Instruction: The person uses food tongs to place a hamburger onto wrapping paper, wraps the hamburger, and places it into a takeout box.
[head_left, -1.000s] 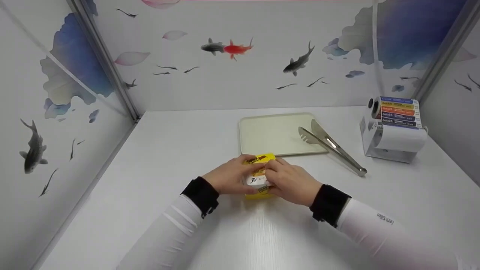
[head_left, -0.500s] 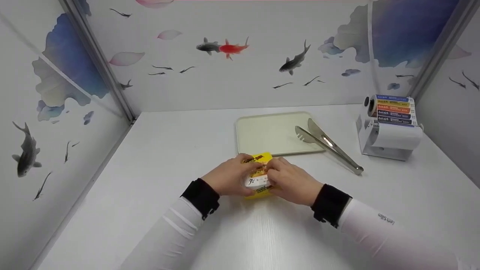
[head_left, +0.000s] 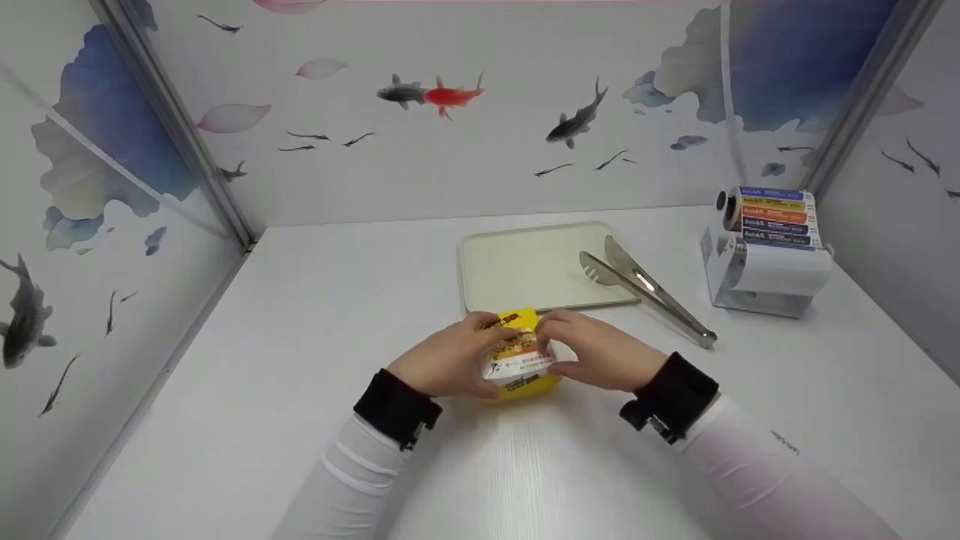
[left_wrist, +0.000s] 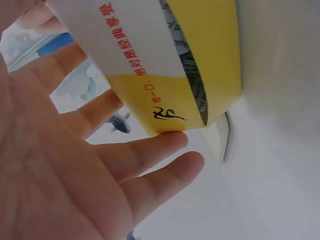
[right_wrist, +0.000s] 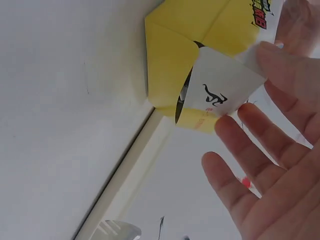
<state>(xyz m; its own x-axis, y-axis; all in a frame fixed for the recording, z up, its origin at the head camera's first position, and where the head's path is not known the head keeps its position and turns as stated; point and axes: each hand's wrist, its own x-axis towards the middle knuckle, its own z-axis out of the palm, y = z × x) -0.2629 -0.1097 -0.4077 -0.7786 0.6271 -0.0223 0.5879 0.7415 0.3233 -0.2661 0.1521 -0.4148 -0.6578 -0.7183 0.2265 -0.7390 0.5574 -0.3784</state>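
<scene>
A yellow and white cardboard burger box (head_left: 517, 369) sits on the white table between both hands. My left hand (head_left: 448, 358) holds its left side, with fingers over the top and the thumb low at the front. In the left wrist view, fingers (left_wrist: 145, 156) reach along the lid's side. At the right front corner, my right hand (head_left: 604, 351) holds the lid between thumb and fingers. Printed paper (left_wrist: 192, 75) shows through a narrow gap between lid and base. The right wrist view shows a white side flap (right_wrist: 215, 82) under the fingertips.
Just behind the box lies a cream tray (head_left: 517, 262). Metal tongs (head_left: 671, 306) rest with their tips on the tray and their hinged end on the table. A white dispenser (head_left: 780, 268) with colourful labels stands at the right. Printed wall panels enclose the table.
My right hand has loosened from its tight curl, the thumb now apart from the fingers, and its wrist has turned. The left hand keeps its hold. The head view has shifted slightly.
</scene>
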